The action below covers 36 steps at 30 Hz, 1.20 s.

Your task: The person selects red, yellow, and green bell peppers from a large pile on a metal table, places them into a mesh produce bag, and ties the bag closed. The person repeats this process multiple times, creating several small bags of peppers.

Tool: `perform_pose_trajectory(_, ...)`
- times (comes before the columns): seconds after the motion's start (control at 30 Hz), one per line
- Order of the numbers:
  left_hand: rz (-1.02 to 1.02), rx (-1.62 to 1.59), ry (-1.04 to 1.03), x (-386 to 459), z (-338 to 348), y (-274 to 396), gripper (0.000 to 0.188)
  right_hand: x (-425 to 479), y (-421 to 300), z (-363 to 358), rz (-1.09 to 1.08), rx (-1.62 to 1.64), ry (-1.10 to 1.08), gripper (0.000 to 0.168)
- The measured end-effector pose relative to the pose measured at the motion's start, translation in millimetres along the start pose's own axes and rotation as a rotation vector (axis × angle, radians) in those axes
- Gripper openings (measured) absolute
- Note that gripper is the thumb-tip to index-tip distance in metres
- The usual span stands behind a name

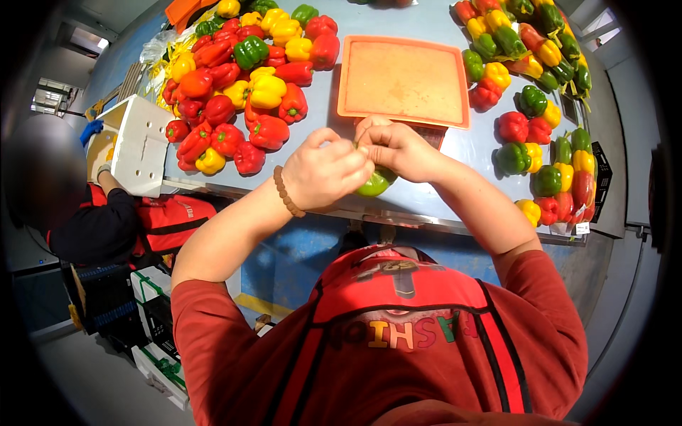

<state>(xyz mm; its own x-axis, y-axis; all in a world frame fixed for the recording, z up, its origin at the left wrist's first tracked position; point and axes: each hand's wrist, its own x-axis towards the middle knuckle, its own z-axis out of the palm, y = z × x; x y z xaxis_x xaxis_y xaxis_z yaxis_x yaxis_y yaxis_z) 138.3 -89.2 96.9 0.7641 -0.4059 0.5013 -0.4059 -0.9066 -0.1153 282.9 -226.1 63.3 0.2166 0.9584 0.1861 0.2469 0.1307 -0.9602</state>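
My left hand [327, 169] and my right hand [397, 148] meet at the near edge of the table, their fingertips pinched together. Just below the fingers shows a green bell pepper [374, 183], partly covered by my left hand. What the fingertips pinch is too small to tell; it may be the pepper's top or a thin tie. Beyond my hands an orange plastic tray [403, 80] lies on a box-like support. To the left is a loose heap of red, yellow and green bell peppers, among them a yellow one [268, 91] and a red one [269, 132].
At the right lie sets of mixed-colour peppers [565, 178], some apparently wrapped, with more piled at the far right [525, 45]. A white foam box [139, 149] stands at the left beside a co-worker [93, 229]. Yellow ties [166, 69] lie behind the heap.
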Motion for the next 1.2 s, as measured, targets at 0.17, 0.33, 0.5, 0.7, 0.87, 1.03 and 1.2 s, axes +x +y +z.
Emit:
perform_pose_trajectory(0.17, -0.443, -0.137, -0.056, 3, 7, 0, 0.017, -15, -12, 22, -0.101, -0.332, 0.537, 0.011)
perform_pose_trajectory(0.33, -0.702, -0.376, 0.017, -2, 15, -3, 0.011, -13, -8, 35, -0.09, -0.482, 0.559, 0.015)
perform_pose_trajectory(0.5, -0.881, -0.758, -0.019, -14, 23, -10, 0.009, -5, -16, 33, 0.033, -0.574, 0.468, 0.016)
perform_pose_trajectory(0.7, -1.189, -1.327, 0.1, -23, 21, -16, 0.008, 6, -14, 34, -0.212, -0.892, 0.443, 0.013)
perform_pose_trajectory(0.87, -1.231, -1.331, 0.113, -22, 15, -18, 0.011, 17, -14, 19, -0.544, -1.098, 0.243, 0.012)
perform_pose_trajectory(1.03, -1.262, -1.391, 0.156, -26, 13, -19, 0.011, 30, -24, 6, -0.848, -1.236, 0.016, 0.018)
perform_pose_trajectory(1.2, -1.269, -1.397, 0.196, -33, 13, -19, 0.01, 43, -31, 9, -0.954, -1.295, -0.111, 0.015)
